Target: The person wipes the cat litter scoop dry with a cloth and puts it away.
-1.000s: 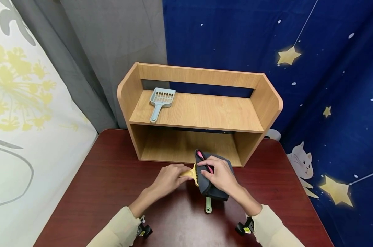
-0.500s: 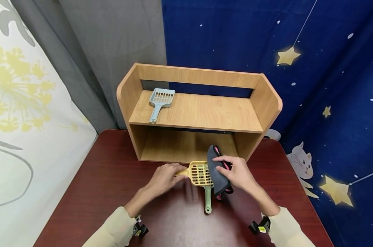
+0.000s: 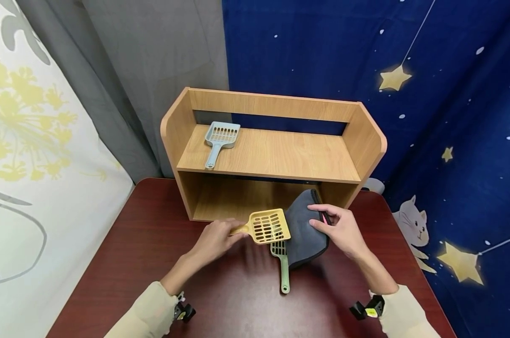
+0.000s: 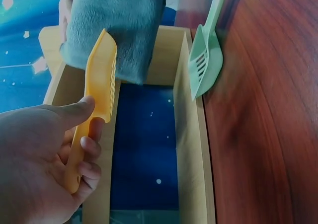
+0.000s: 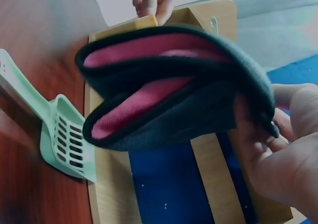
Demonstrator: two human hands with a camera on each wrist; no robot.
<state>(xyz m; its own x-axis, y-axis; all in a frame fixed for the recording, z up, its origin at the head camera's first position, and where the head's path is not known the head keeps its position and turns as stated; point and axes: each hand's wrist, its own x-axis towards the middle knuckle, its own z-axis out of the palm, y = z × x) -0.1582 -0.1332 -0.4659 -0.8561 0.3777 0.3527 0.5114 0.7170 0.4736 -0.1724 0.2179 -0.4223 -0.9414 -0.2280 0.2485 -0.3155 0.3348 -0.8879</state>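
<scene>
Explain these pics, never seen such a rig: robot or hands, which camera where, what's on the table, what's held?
No machine: just a person's bare left hand and right hand. The head picture comes from a head-worn camera looking forward and down. The other two come from the left-wrist camera and right-wrist camera, each watching its own hand's work. The left hand holds a yellow slotted scoop by its handle; the right hand holds a folded dark grey cloth with pink lining. On the glossy reddish-brown table lies a pale green slotted scoop. A light-wood two-tier shelf stands there too, with a light blue slotted scoop on its upper board.
</scene>
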